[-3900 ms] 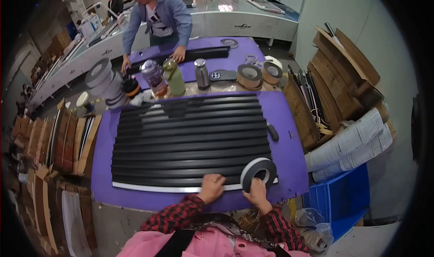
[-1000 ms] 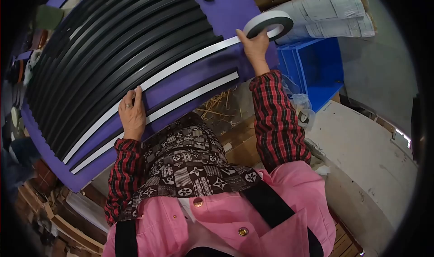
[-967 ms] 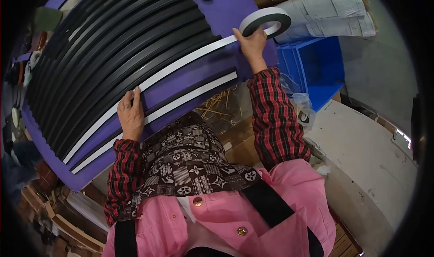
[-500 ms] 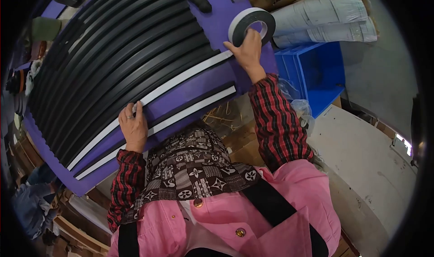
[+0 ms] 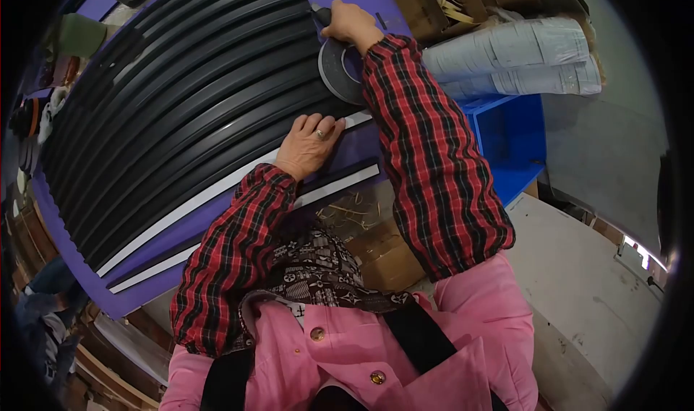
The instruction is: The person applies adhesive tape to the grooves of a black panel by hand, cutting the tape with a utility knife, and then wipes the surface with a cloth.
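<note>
My left hand (image 5: 311,145) presses its fingertips down on a white tape strip (image 5: 195,203) that runs along the nearest black ribbed strip (image 5: 238,167). Beyond it, my right hand (image 5: 353,24) closes around a dark, lumpy, handle-like object (image 5: 322,16) at the far edge of the black strips; its kind is not clear. A roll of double-sided tape (image 5: 334,67) stands at the right ends of the strips, partly covered by my right sleeve. Nearer to me lies a separate black strip with white tape (image 5: 340,185), crossed by my left forearm.
Many black strips lie side by side on the purple table (image 5: 116,306). Right of it are a blue bin (image 5: 510,147), wrapped white rolls (image 5: 520,49) and a pale board (image 5: 571,266). Cardboard boxes (image 5: 491,2) stand behind. Another person's clothing (image 5: 47,317) shows at lower left.
My right hand has let go of the tape roll and moved up and left onto the dark object. The roll now rests by the strips. My left hand slid right along the tape.
</note>
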Demonstrator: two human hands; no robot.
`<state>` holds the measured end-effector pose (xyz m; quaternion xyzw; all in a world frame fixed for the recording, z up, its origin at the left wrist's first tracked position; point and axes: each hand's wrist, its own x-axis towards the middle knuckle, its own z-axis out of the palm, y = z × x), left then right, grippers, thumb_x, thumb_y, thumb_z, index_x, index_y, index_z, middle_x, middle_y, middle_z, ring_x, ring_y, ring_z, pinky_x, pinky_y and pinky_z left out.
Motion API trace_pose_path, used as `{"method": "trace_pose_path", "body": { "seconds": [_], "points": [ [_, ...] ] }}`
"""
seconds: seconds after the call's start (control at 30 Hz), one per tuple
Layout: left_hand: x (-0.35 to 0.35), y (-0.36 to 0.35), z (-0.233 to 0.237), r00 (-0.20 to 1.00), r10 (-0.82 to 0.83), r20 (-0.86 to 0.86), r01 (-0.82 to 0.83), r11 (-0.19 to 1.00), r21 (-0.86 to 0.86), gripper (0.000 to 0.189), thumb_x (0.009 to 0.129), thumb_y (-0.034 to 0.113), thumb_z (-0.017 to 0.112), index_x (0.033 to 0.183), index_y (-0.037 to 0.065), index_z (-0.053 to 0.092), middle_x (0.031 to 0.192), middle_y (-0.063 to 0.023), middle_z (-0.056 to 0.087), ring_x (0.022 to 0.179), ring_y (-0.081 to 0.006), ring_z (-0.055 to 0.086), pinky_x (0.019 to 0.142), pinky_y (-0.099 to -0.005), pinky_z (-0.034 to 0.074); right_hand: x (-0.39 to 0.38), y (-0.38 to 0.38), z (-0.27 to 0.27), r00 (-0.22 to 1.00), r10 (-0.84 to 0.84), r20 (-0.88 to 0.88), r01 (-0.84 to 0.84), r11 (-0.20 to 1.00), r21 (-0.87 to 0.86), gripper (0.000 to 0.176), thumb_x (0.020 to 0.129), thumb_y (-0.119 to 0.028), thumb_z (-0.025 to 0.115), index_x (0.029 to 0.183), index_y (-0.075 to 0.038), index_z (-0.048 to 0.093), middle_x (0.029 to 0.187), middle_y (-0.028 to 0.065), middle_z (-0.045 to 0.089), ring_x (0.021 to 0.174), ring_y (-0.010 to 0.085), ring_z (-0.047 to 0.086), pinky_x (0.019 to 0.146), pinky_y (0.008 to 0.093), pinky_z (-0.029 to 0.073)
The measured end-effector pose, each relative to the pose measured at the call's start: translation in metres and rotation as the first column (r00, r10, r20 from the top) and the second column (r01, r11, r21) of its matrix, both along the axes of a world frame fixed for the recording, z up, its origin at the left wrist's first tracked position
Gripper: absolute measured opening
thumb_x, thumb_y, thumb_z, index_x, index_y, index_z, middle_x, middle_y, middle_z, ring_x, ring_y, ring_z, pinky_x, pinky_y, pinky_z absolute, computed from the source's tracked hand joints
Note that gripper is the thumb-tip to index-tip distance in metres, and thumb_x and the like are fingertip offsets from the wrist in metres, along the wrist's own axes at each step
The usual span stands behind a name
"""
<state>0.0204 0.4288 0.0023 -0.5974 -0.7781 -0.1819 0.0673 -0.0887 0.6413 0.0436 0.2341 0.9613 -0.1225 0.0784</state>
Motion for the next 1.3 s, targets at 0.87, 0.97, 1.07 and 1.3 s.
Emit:
{"method": "trace_pose_path", "body": {
  "seconds": [0.87,0.97,1.07,1.3],
  "points": [
    [0.000,0.004,0.000,0.999,0.032,0.039,-0.027,0.992,-0.127,0.044,0.072,0.017,0.055,0.115,0.020,0.045,0.100,-0.0004,0.041,0.098,-0.0183,0.038,0.084,-0.0333,0.030,0.201,-0.066,0.006,0.998,-0.020,0.058,0.021,1.000,-0.023,0.025,0.077,-0.027,0.052,0.083,-0.003,0.051,0.067,0.0167,0.058,0.063,0.0338,0.058,0.055,0.0425,0.046],
    [0.000,0.005,-0.004,0.997,0.047,0.069,-0.042,0.997,-0.070,0.042,0.071,0.017,0.054,0.112,0.020,0.049,0.098,0.0005,0.044,0.097,-0.0175,0.040,0.084,-0.0329,0.030,0.209,-0.059,0.011,0.994,0.057,0.094,-0.056,0.998,-0.021,0.025,0.079,-0.029,0.050,0.085,-0.005,0.051,0.065,0.0169,0.057,0.067,0.0344,0.057,0.056,0.0431,0.044],
    [-0.001,0.005,0.000,0.996,0.046,0.082,-0.046,0.999,-0.004,0.038,0.070,0.015,0.054,0.109,0.018,0.052,0.094,-0.0001,0.045,0.094,-0.0179,0.042,0.081,-0.0325,0.033,0.209,-0.047,0.025,0.987,0.092,0.133,-0.087,0.995,-0.041,0.025,0.079,-0.029,0.050,0.089,-0.007,0.052,0.067,0.0154,0.058,0.067,0.0344,0.057,0.056,0.0443,0.044],
    [-0.001,0.005,0.001,0.998,0.033,0.048,-0.038,0.994,0.100,0.036,0.069,0.014,0.053,0.105,0.016,0.051,0.088,-0.0016,0.043,0.087,-0.0179,0.042,0.076,-0.0312,0.034,0.027,-0.036,-0.011,0.891,-0.046,-0.451,0.075,0.996,0.046,0.039,0.079,-0.029,0.052,0.108,-0.004,0.044,0.092,0.0189,0.054,0.084,0.0359,0.052,0.072,0.0419,0.042]
  ]
}}
